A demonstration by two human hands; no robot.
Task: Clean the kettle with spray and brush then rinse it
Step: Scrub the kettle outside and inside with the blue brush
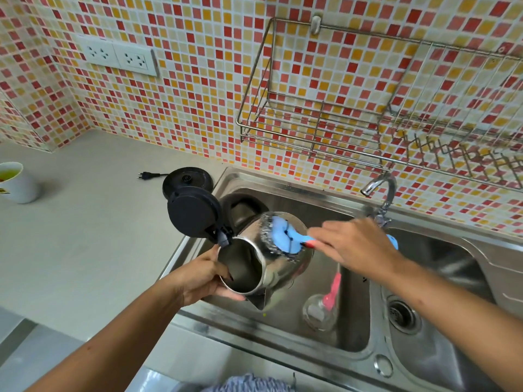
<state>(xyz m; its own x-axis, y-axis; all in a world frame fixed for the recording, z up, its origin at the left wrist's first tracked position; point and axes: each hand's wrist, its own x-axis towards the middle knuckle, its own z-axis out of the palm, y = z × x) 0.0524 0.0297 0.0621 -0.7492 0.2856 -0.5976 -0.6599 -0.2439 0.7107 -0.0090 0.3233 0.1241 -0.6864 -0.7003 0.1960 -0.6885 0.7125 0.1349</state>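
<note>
Head view: a steel kettle (271,264) is held tilted over the left basin of a double sink (283,179), its mouth turned toward the camera and its spout pointing down. Its black lid (194,213) is hinged open, and the black handle is seen on the upper side. The rim at the mouth is clasped by the left hand (198,275), fingers curled beneath the body. A blue brush (285,236) with wiry bristles is pressed against the kettle's far end. Its handle is gripped by the right hand (353,244), which is blurred.

The kettle is judged rigid and fairly light while unfilled, but smooth and likely slippery when wet. The handle or rim is judged the safest hold. As far as can be seen, nothing is held inside the kettle.

A clear glass (319,309) lies in the same basin, with a pink brush (332,290) resting in it. A white cup (17,182) with something greenish inside stands at the counter's left edge. The kettle's black base (186,179) is set on the counter just beside the sink, its plug (144,175) lying loose.
</note>
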